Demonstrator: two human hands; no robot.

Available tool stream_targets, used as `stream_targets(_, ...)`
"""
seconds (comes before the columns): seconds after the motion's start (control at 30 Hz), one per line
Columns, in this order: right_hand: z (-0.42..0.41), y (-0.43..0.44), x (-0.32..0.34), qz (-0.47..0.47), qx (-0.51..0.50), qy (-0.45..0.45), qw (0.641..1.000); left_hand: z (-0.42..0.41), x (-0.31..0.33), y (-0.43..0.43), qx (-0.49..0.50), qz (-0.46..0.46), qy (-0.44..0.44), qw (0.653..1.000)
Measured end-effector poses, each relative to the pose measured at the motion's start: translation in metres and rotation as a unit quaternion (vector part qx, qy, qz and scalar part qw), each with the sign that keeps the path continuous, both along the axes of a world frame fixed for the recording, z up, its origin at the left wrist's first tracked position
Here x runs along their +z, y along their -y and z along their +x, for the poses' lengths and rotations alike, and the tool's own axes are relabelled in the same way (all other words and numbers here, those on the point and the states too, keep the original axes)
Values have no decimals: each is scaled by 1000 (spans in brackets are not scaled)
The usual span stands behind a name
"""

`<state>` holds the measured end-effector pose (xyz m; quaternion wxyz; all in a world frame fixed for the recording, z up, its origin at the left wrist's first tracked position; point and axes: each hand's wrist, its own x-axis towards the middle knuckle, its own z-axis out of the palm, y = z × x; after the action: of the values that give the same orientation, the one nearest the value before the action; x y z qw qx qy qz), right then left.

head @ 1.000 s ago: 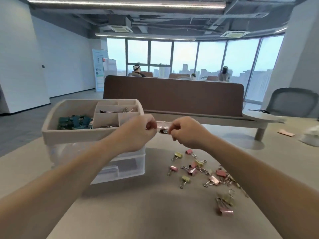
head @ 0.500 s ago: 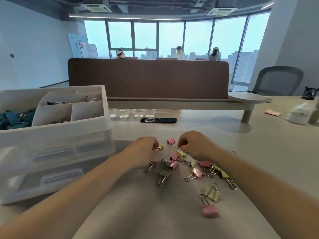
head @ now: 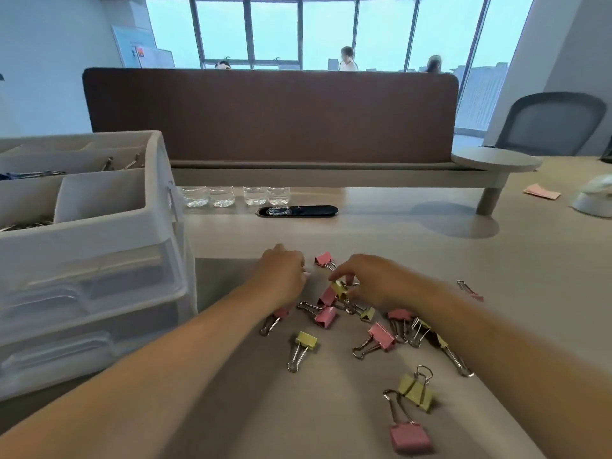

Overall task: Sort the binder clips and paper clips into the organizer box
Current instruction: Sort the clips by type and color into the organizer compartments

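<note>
Pink and yellow binder clips (head: 326, 317) are found scattered loose on the beige table (head: 251, 419), in a cluster just right of the organizer box (head: 99, 226).

Right hand (head: 374, 283): lowered onto the far side of the cluster. Thumb and forefinger are closed in a pinch on a yellow binder clip (head: 339, 289), and the other fingers are curled. The pinched clip is tilted and sits close against a pink clip (head: 328, 296); whether the two touch cannot be told.

Left hand (head: 284, 273): placed knuckles-up just left of the right hand, with the fingers curled under. Whether anything is held inside cannot be told. One pink clip is partly covered by the left wrist (head: 265, 309).

Nearest the camera, a yellow clip (head: 415, 392) and a pink one (head: 410, 438) are seen lying together, with wire handles overlapping.

Organizer box: pale plastic, with open compartments on top and translucent drawers below. Dark blue clips (head: 20, 175) are noted in a rear compartment. Silvery wire pieces (head: 26, 225) are glimpsed in the near-left one, mostly hidden by its wall.

Beyond the hands, clear bottles (head: 231, 195) are lined up beside a black cable slot (head: 298, 211). A brown divider panel (head: 265, 114) is set across the desk behind them. A grey chair (head: 549, 124) and a pink paper slip (head: 541, 191) are recorded at far right.
</note>
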<state>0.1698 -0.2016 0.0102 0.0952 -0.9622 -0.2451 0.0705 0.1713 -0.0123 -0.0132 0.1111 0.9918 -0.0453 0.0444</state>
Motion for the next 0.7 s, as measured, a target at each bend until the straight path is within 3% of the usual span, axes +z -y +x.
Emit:
stream_targets(0.17,-2,4,-5,3,-6,26,1000,3,2,0,-8,12,16,1000)
stream_targets(0.33,-13,10,10,75,-48,73,993,-12,13,5,-23,-66,63,996)
stream_targets(0.53,-34,20,23,134,-100,54,984,-50,23,7,-66,-60,-21,996)
stream_targets(0.7,-48,20,22,18,-99,20,995,-84,30,7,-75,-42,-80,993)
